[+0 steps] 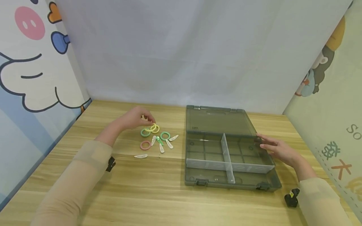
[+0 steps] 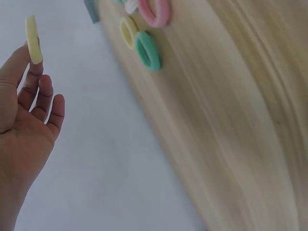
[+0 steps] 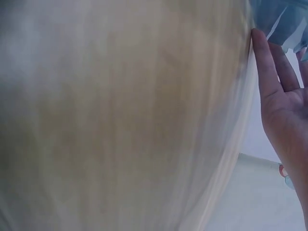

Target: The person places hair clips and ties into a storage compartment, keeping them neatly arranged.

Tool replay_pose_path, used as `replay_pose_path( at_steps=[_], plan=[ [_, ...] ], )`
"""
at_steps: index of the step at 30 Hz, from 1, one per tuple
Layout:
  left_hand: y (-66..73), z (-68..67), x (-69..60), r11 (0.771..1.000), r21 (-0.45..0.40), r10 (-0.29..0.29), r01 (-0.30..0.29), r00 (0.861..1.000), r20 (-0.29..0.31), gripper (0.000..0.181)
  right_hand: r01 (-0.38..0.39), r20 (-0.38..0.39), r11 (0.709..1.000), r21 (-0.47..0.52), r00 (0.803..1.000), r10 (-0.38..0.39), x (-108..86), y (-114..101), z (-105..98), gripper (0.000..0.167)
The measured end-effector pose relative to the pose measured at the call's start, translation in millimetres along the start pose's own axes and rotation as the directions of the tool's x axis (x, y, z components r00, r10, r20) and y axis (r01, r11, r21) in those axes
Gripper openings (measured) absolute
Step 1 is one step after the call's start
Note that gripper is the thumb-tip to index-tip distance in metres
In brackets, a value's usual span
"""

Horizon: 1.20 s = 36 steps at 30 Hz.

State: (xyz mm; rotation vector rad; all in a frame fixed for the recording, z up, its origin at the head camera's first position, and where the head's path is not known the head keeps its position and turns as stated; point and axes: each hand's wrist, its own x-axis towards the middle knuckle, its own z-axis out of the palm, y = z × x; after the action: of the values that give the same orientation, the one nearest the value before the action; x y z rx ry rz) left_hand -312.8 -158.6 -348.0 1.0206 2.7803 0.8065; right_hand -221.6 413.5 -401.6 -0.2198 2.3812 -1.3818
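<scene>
My left hand (image 1: 136, 118) pinches a yellow hair tie (image 2: 32, 41) between thumb and fingertips, raised above the table in the left wrist view. Beneath it lie another yellow hair tie (image 1: 158, 129) and a green hair tie (image 1: 141, 133). Close by are a second green hair tie (image 1: 161, 137), a pink hair tie (image 1: 141, 145), a green hair clip (image 1: 159, 141) and several white hair clips (image 1: 141, 156). At the right, my right hand (image 1: 282, 153) touches the right side of a grey see-through box (image 1: 232, 185) with its fingers extended.
The box lies with its lid (image 1: 220, 121) folded back toward the white backdrop (image 1: 175, 56). Pale dividers (image 1: 209, 164) split its inside into compartments. Printed cloths (image 1: 31, 81) stand along the sides of the wooden table (image 1: 147, 191).
</scene>
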Motion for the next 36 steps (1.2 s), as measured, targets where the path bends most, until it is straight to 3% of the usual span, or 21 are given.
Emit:
replay_pose_path(
  at_steps=[15,26,31,36],
  plan=[
    [51.2,-20.6,31.2,0.998,-0.001,0.057,-0.057,0.997,0.050,0.010,0.006,-0.029,1.000,-0.030,1.000,-0.007,-0.9,-0.5,0.7,0.064],
    [84.5,-24.9,57.3,0.993,-0.005,0.118,-0.118,0.992,0.052,0.005,0.011,-0.018,0.999,-0.042,1.000,-0.011,-4.0,-6.0,0.0,0.065],
    [99.8,-25.2,69.2,0.984,-0.012,0.181,-0.180,0.982,0.061,0.008,-0.001,-0.018,0.999,-0.042,1.000,0.000,-3.2,-5.5,0.5,0.065],
    [114.7,-23.4,82.1,0.978,0.000,0.208,-0.209,0.975,0.083,0.010,-0.006,-0.004,0.999,-0.032,1.000,0.005,-0.5,-2.6,0.8,0.066]
  ],
)
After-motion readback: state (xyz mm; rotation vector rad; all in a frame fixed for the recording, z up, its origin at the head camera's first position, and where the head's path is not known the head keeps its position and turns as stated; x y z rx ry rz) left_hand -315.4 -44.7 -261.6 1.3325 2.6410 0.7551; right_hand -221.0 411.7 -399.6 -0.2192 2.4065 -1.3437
